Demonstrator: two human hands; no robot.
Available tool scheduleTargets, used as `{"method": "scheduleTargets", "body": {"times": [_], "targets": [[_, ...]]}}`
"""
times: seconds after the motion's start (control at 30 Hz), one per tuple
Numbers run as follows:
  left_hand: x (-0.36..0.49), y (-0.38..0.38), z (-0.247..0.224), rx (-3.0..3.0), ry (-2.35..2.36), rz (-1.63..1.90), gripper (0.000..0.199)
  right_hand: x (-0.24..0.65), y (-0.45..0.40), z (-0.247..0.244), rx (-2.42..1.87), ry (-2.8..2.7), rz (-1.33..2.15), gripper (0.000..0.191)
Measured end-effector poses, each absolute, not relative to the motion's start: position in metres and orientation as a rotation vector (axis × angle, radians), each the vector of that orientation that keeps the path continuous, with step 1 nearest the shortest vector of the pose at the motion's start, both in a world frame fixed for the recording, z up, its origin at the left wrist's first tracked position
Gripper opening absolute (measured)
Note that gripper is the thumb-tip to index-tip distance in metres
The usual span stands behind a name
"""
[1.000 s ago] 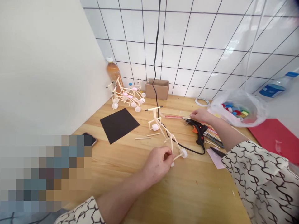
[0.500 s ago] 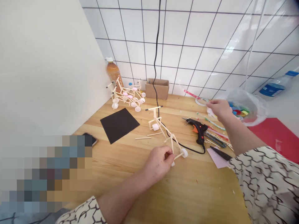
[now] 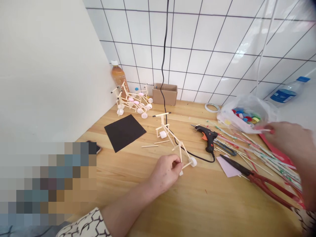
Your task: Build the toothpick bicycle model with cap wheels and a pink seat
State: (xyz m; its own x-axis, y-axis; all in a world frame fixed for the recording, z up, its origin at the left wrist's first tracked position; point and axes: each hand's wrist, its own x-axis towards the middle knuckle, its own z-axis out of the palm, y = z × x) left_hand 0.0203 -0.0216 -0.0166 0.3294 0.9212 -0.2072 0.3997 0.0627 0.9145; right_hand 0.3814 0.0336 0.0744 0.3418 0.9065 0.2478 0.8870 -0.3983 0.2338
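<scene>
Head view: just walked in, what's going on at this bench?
The left hand pinches a wheeled stick frame near its rear wheels. The right hand is by the bag of caps; its grip is too blurred to tell. A glue gun lies on the table, red light on. Similar frames stand by the orange-brown bottle.

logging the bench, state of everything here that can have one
glue gun: lying down, red light lit
scissors: closed
cardboard box: open top
plastic bag: open, caps inside
amber bottle: upright, capped
blue-labelled bottle: capped
stick frame: held by left hand
utility knife: blade unclear
</scene>
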Motion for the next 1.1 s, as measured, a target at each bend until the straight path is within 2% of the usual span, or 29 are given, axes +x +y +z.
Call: {"method": "scheduleTargets", "body": {"times": [0.13,0.3,0.6,1.1], "targets": [[0.020,-0.022,-0.016,1.499,1.232,0.612,0.020,0.317,0.067,0.062,2.330,2.127,0.156,0.017],[0.020,-0.022,-0.018,1.445,1.202,0.611,0.021,0.264,0.106,0.046,2.030,2.434,0.015,0.017],[0.019,-0.021,-0.018,1.467,1.210,0.591,0.023,0.235,0.129,0.041,1.757,2.465,0.109,0.019],[0.019,-0.021,-0.018,1.444,1.209,0.583,0.025,0.228,0.138,0.035,1.646,2.364,0.152,0.019]]}}
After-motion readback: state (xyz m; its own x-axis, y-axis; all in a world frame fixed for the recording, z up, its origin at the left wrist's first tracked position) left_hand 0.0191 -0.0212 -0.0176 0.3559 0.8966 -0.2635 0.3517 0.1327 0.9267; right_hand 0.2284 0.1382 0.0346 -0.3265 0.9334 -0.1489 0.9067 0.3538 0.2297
